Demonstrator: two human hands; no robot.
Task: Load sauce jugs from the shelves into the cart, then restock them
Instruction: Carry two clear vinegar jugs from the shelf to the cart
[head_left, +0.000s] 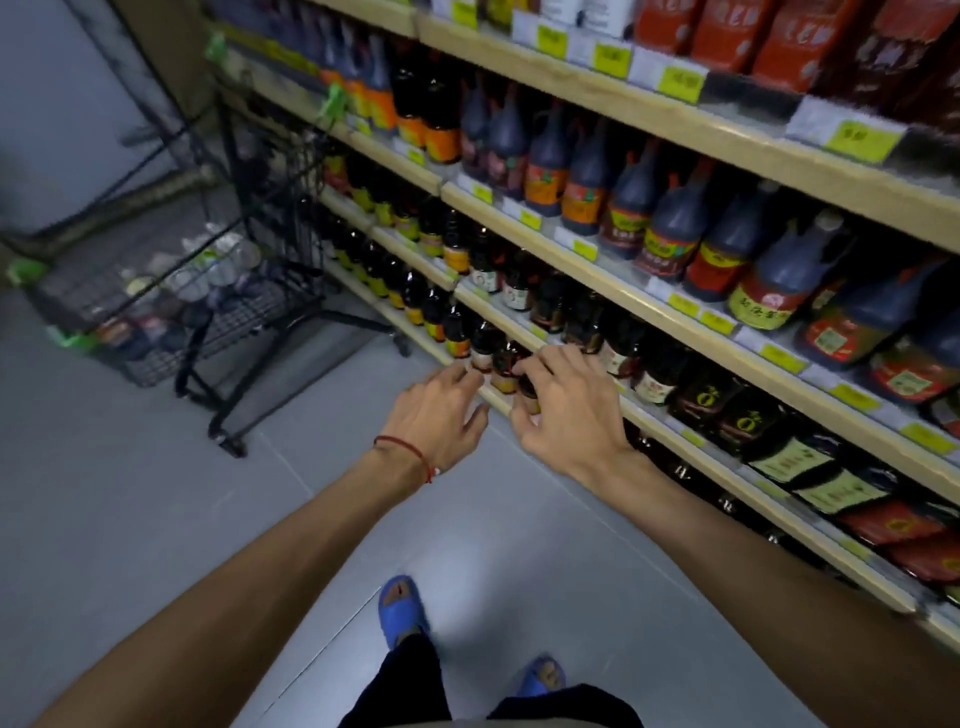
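Loading looks barely begun: at a pale wooden low shelf (500, 399), our left hand (436, 410) hovers, fingers spread, empty. Our right hand (569, 410) curls over small dark-glass sauce bottles (501, 364), grip unclear. Dark handled plastic sauce jugs (675, 234) crowd the shelf above, and the black wire cart (171, 332) holds few bottles.

Shelves (753, 148): we see pale, matt wood edging.
Cart (260, 312): black wire metal, matt.
Sauce jugs (675, 223): dark glossy plastic with paper labels.
Floor (156, 519): smooth grey tile.
Sandal (400, 608): blue matt plastic.
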